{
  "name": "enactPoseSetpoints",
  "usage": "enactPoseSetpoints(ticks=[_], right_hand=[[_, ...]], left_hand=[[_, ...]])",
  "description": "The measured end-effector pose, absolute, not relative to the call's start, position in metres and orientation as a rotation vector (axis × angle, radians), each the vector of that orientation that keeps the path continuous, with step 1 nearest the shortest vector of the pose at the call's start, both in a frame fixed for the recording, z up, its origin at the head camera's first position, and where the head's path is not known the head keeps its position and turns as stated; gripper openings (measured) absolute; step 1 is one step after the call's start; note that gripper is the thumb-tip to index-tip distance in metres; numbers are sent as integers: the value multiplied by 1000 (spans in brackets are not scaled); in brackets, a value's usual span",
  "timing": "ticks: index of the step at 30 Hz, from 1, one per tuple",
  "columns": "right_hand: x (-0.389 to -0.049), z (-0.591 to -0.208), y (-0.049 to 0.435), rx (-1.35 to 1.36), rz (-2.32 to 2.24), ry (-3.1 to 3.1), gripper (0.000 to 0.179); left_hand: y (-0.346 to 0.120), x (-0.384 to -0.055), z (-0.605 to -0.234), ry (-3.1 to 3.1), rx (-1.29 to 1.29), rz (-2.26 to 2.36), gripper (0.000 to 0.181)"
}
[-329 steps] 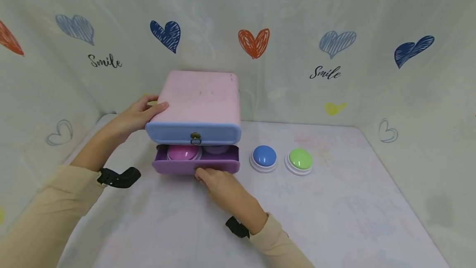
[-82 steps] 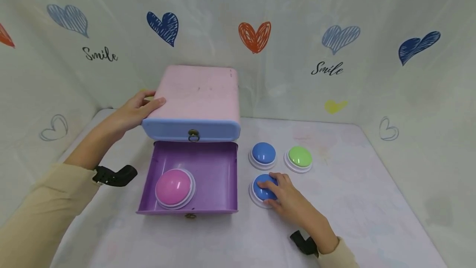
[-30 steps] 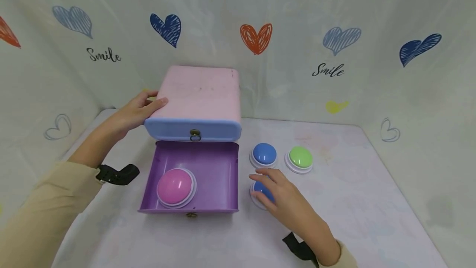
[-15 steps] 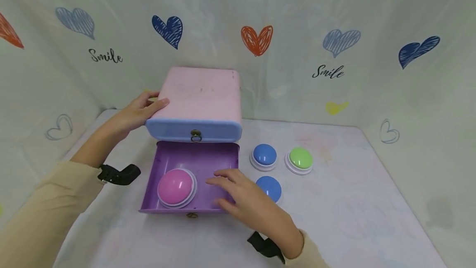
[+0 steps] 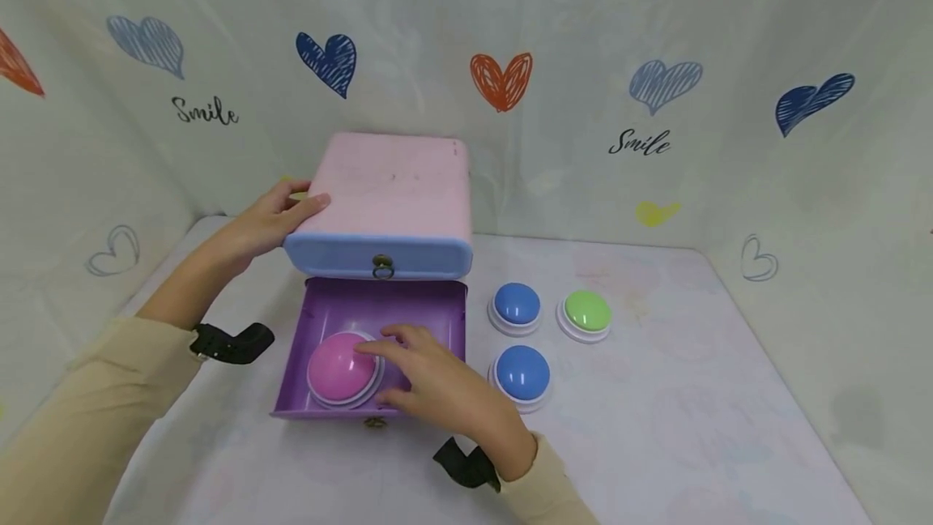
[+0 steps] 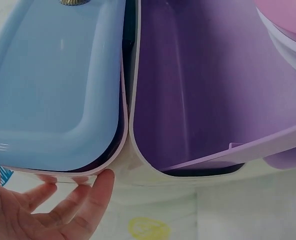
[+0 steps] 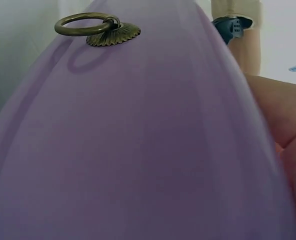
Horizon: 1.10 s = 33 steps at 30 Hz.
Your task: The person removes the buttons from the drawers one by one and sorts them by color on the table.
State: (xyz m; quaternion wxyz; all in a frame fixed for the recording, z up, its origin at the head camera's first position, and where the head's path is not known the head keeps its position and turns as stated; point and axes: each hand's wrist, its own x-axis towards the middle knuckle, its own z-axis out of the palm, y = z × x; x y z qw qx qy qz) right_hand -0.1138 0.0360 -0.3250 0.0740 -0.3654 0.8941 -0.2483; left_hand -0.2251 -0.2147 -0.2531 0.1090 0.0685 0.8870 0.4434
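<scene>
A two-drawer box with a pink top (image 5: 394, 185) stands at the back left; its upper blue drawer (image 5: 426, 256) is in. The lower purple drawer (image 5: 430, 306) is pulled out and holds a pink push button (image 5: 338, 367) on a white base. My right hand (image 5: 445, 383) reaches over the drawer's right side, fingers spread, fingertips overlapping the pink button's right edge in the head view. My left hand (image 5: 273, 217) rests against the box's left side, thumb on its top; in the left wrist view its fingertips touch the side below the blue drawer.
Right of the drawer, a blue push button (image 5: 517, 304) and a green push button (image 5: 587, 312) stand on the white table (image 5: 692, 395). Nearer stands a second blue button. A brass ring pull (image 7: 83, 24) is on the purple drawer's front. A heart-printed cloth (image 5: 554, 160) hangs behind.
Earlier the purple drawer was mostly in, with my right hand at its front. It came out; my right hand released a blue button on the table, then moved left to the pink button.
</scene>
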Motion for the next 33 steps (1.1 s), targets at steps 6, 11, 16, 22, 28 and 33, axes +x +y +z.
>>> enactPoseSetpoints(ticks=[6,11,16,22,28,33], right_hand=[[-119,-327,24,-1139,-681,2666,52],[-124,-329,16,-1111,-615,2627,52],[-126,-331,8,-1098,-586,2627,58],[-128,-334,2,-1109,-584,2648,62],[-129,-335,-1,-1109,-556,2661,59],[-127,-332,-2,-1112,-520,2673,55]], left_hand=[[-213,-224,-254,2605,209,1312,76],[-213,-225,-255,2603,215,1305,75],[-213,-225,-256,2605,214,1300,74],[-214,-226,-256,2607,216,1295,75],[-214,-225,-255,2604,219,1297,76],[-213,-225,-254,2601,218,1304,76]])
